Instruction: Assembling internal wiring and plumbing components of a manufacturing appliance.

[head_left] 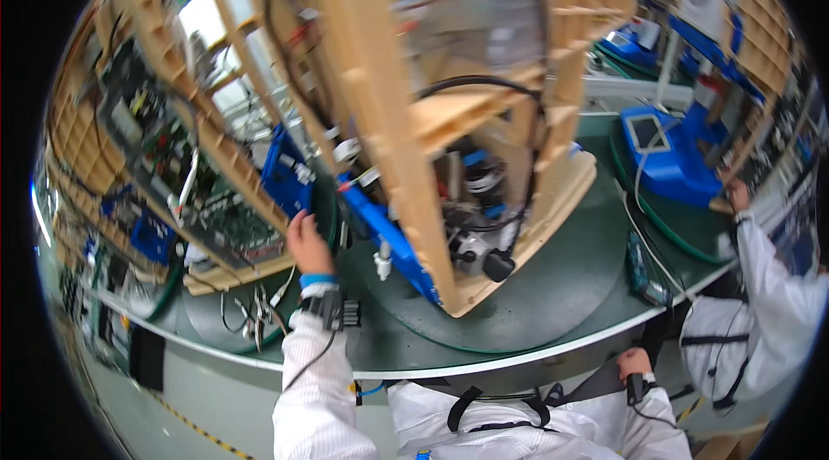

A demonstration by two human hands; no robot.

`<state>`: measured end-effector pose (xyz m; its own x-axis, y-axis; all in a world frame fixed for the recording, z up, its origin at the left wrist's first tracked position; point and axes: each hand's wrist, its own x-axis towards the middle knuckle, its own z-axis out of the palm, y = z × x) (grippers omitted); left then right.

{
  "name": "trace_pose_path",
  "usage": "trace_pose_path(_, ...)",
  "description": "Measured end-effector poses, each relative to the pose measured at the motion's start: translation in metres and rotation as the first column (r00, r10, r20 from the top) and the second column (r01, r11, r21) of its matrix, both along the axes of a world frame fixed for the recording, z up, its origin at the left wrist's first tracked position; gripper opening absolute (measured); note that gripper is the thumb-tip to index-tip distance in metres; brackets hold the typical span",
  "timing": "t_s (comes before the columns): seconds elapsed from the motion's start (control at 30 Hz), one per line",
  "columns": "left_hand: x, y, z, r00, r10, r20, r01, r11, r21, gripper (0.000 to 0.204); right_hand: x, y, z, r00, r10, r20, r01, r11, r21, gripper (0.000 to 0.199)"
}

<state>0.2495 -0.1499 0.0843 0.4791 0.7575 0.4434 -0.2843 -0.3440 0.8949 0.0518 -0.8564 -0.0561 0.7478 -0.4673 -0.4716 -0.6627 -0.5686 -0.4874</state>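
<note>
My left hand (311, 246) reaches up to the edge of a beige ribbed housing (226, 177) on the left, its fingers bent against that edge beside a blue panel (287, 173). Inside this housing sits a green circuit board (235, 225) with wires. My right hand (635, 362) hangs low near my lap, below the table edge, its fingers curled and nothing visible in them. In front of me a second tall beige housing (380, 106) stands on a round dark-green turntable (553, 309). A dark cylindrical part (484, 179) and a black knob (498, 265) show in its base.
Pliers (256, 318) and cables lie on the table at the left. A dark teal tool (646, 274) rests near the right edge. Farther right stands a blue unit with a small screen (648, 134). A co-worker in white (768, 279) works there, one hand (738, 194) on it.
</note>
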Motion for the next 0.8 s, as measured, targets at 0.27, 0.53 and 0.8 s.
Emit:
trace_pose_path(0.27,-0.090,-0.149,0.179,0.862,-0.457,0.221,0.387,0.873,0.295,0.045,0.011,0.003,0.040,0.983,0.103,-0.154,-0.066,0.971,0.230,0.020)
trace_pose_path(0.53,-0.092,-0.243,0.191,0.922,-0.340,0.183,0.298,0.928,0.223,0.040,-0.001,0.004,0.032,0.983,0.103,-0.154,-0.047,0.943,0.330,0.018)
trace_pose_path(0.8,-0.081,-0.268,0.197,0.959,-0.152,0.241,0.094,0.967,0.237,0.035,-0.004,-0.023,0.037,0.957,0.167,-0.236,-0.068,0.924,0.376,0.024)
